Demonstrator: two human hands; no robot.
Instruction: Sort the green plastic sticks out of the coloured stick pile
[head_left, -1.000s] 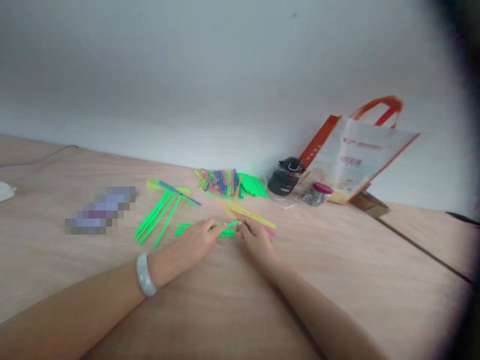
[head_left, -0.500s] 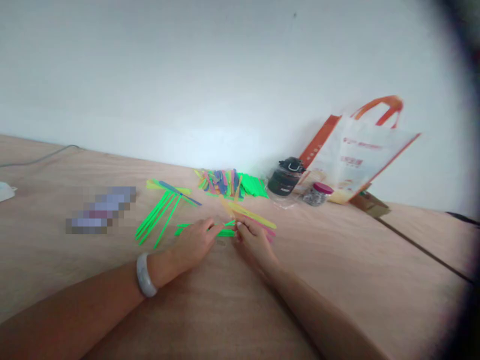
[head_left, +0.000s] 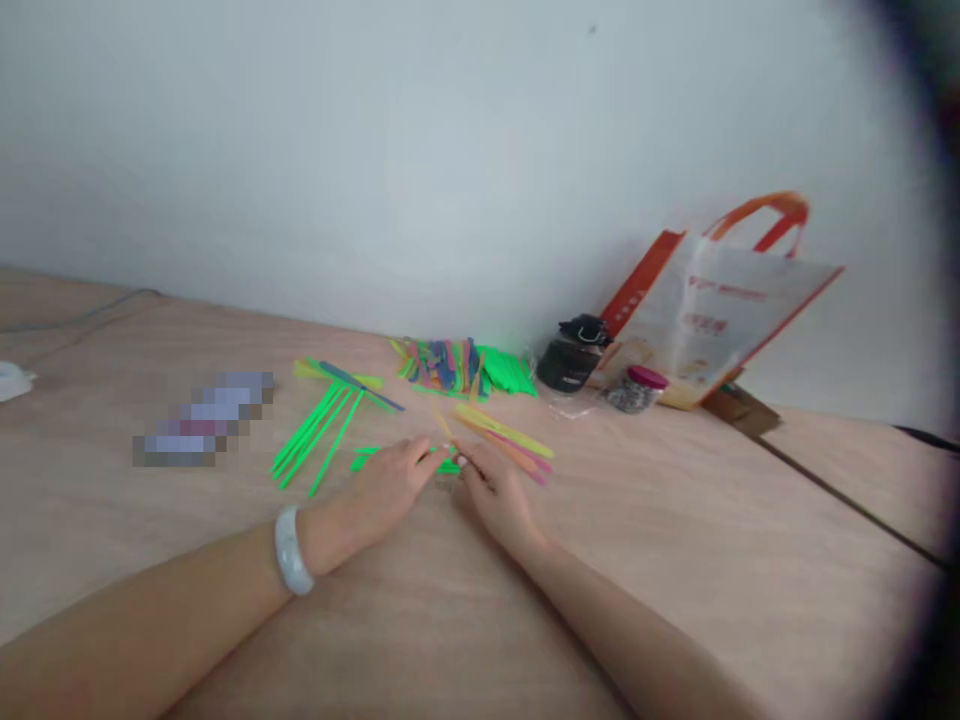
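Perhaps to steady something small, the left hand (head_left: 390,488) and right hand (head_left: 496,492) pinch with fingertips nearly meeting, though what they grip is too blurred to tell, above green sticks (head_left: 364,459) lying on the counter (head_left: 390,620), with yellow and pink strips (head_left: 517,437) within reach beside the right.

The green sticks (head_left: 364,460), thin and straight, lay flat and roughly side by side under the left hand (head_left: 390,488), their ends showing past its knuckles and near the right hand's (head_left: 496,488) fingertips. A slim orange blade (head_left: 442,421) slanted away from where the two hands' fingertips met, its near end hidden at the grip.
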